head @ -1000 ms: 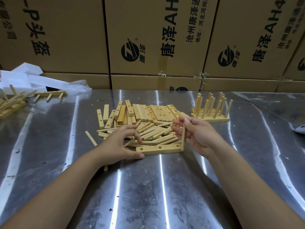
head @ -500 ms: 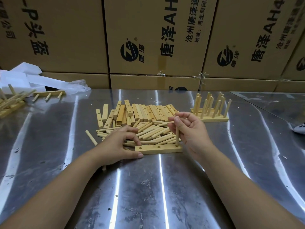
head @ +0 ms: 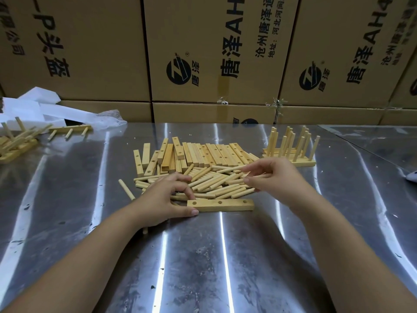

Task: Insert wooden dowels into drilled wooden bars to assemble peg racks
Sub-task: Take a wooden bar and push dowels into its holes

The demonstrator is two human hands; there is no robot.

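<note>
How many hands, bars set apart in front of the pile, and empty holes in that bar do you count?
Hands: 2, left hand and right hand
Front bar: 1
Empty holes in it: 3
Total: 6

Pale tan bar (head: 220, 205), silvery table (head: 203, 256)

Brown cardboard cartons (head: 90, 53) w/ black printed Chinese characters fill the top half of the frame, stacked wall-like; a lower row of cartons (head: 203, 112) shows just beneath. Round black logo (head: 178, 72) on the centre carton, another at upper right. Knotted pale packing straps (head: 276, 102) at the carton seam, right of centre. Shiny scuffed steel tabletop (head: 203, 256) covers the lower half; a 2nd steel surface (head: 372, 141) abuts it at right. Upper left: white foam blocks (head: 33, 107) w/ crumpled clear plastic film (head: 112, 117) beside them. Right edge: small white object (head: 411, 177), cut off, can't ID.
</note>
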